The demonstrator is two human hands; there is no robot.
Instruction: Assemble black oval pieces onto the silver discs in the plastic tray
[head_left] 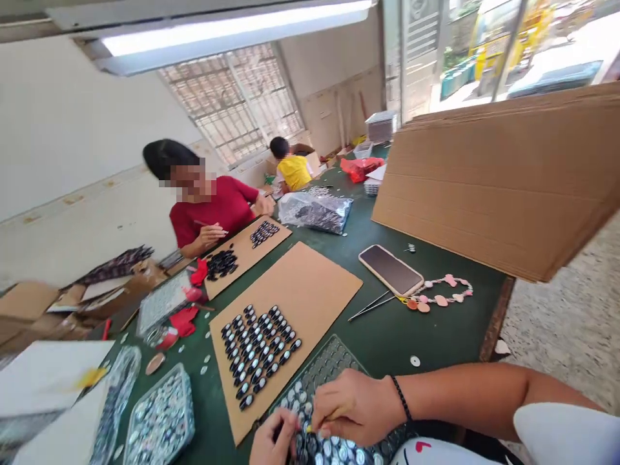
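Note:
My right hand (356, 407), with a black beaded bracelet on its wrist, is closed in a pinch over a dark tray (336, 355) with round hollows. A thin tool and a small yellow bit show at its fingertips, too small to name. My left hand (275, 439) is closed beside it at the bottom edge, its thumb and forefinger together; what they hold is hidden. Small round white-faced pieces (334, 447) fill the near part of the tray. Just beyond, a cardboard sheet (310, 278) carries rows of black pieces with white oval centres (259, 349).
A tub of small round pieces (159, 413) stands at left. Right of the cardboard lie tweezers (371, 306), a phone (392, 270) and a beaded strap (440, 300). Large cardboard sheets (498, 181) stand at right. Across the table a person in red (217, 210) works over another cardboard (242, 258).

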